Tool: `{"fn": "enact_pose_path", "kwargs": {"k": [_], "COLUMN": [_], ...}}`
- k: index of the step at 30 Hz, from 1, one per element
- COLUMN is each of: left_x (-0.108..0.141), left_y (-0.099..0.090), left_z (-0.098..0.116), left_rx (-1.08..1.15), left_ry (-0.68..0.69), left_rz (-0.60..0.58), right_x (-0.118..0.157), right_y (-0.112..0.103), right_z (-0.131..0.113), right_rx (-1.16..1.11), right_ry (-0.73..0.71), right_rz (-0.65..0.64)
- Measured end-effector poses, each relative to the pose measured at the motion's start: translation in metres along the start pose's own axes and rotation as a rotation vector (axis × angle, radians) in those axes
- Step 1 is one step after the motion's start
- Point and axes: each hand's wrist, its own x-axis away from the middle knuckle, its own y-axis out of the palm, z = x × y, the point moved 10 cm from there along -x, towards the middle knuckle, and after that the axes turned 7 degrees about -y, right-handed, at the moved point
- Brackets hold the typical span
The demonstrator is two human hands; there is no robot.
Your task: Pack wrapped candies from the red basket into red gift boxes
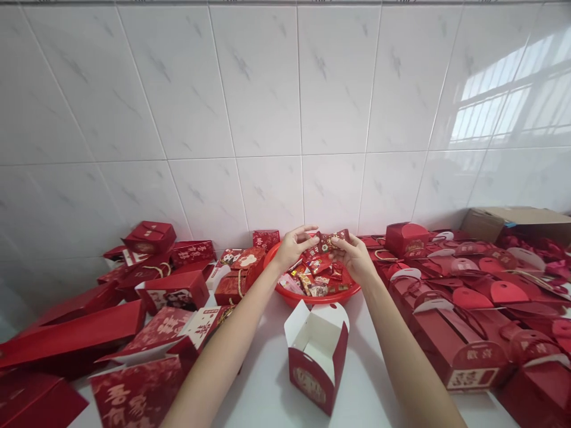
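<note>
Between my two hands, above a red plastic basin, is a dark red candy packet (332,239) with small printed figures. My left hand (297,245) pinches its left end between thumb and fingers. My right hand (354,257) grips its right end, thumb in front. Under them the red basin (292,301) holds wrapped sweets (319,273) in red, gold and pink. Nearer to me an open red gift box (314,362) stands upright on the white table, its flaps raised and its white inside showing no contents.
Red gift boxes and bags (165,285) crowd the left side, some with rope handles. Many closed red boxes (464,339) fill the right. A brown cardboard carton (513,220) sits at the back right. A white tiled wall (267,119) rises behind the table (267,380).
</note>
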Motion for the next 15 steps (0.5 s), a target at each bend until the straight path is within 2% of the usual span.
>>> {"fn": "enact_pose_path", "kwargs": {"k": [4, 9, 12, 15], "left_x": [0.034, 0.078, 0.100, 0.119], "left_y": [-0.005, -0.004, -0.004, 0.004], "left_z": [0.023, 0.041, 0.040, 0.027], "left_rx": [-0.045, -0.130, -0.298, -0.549], "left_ry": [0.007, -0.035, -0.065, -0.136], "left_rz": [-0.004, -0.082, -0.147, -0.301], "right_x": [0.017, 0.046, 0.064, 0.081], "right_y": [0.029, 0.051, 0.062, 0.073], "right_z": [-0.026, -0.063, -0.070, -0.065], "right_rx": [0.135, 0.386, 0.561, 0.698], "right_ry": [-0.048, -0.110, -0.055, 0.020], "right_rz": [-0.147, -0.289, -0.409, -0.558]}}
